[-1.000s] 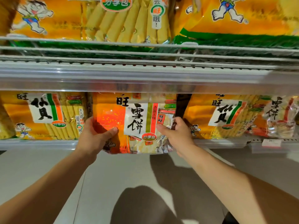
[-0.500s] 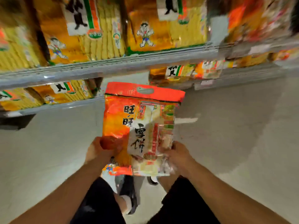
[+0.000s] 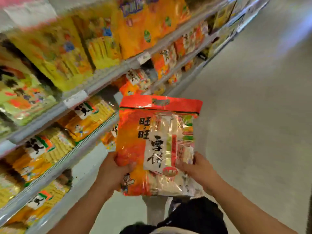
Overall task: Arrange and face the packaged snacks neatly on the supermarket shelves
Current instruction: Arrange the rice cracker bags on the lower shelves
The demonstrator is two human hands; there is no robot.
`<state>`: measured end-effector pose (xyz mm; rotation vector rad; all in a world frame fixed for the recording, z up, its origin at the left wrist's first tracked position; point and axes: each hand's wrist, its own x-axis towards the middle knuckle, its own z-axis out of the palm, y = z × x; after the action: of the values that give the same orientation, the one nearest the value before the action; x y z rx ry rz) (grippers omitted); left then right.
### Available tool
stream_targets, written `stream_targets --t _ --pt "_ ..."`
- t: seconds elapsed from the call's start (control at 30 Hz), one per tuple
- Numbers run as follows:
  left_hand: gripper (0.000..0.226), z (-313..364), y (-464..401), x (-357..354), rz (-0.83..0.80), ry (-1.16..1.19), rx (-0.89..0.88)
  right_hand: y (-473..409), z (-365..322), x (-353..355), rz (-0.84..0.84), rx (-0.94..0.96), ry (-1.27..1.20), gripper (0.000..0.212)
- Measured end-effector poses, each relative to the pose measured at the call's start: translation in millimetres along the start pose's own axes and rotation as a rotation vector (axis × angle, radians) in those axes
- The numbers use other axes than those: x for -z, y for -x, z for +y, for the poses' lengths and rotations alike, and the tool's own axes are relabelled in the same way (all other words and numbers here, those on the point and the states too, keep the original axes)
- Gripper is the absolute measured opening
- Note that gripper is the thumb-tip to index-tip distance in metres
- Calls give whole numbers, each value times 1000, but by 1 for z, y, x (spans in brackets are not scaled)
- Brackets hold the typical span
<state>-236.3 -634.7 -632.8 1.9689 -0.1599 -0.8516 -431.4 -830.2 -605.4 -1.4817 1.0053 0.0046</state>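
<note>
**Rice-cracker bag off the shelf, held over the aisle**

Rice-cracker bag (image 3: 156, 146) pulled clear of the lower shelf slot where it stood a second ago; now upright in mid-air above the floor, just right of the shelving (image 3: 94, 85), well apart from any slot. Judged a misplaced pack: came from among yellow packs (image 3: 50, 149), so likely bound for the orange-red stock (image 3: 162, 65) further down the aisle. Re-shelving not yet done.

Left hand (image 3: 113, 171) clamped on the lower left edge, thumb across the front. Right hand (image 3: 197, 171) pinching the lower right edge, fingers behind.

Orange-red top band with hang slot, orange left panel, white label with black characters, clear window showing pale crackers. Film glossy, crinkled, print facing up. Surroundings blurred.
</note>
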Motion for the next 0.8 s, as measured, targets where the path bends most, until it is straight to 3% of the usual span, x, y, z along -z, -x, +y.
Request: stream_targets --t 0.1,0.23,0.53,0.8 --pt "74 43 -3 -42 -127 5 -10 1 7 53 77 17 -83 53" --pt "71 97 -16 -114 -224 6 -6 -17 12 140 86 28 -141 47" --pt "65 192 -56 -292 -248 33 20 -82 8 332 80 2 -162 27" --pt "67 245 -136 -368 -231 50 82 -184 -17 410 39 -99 -148 23"
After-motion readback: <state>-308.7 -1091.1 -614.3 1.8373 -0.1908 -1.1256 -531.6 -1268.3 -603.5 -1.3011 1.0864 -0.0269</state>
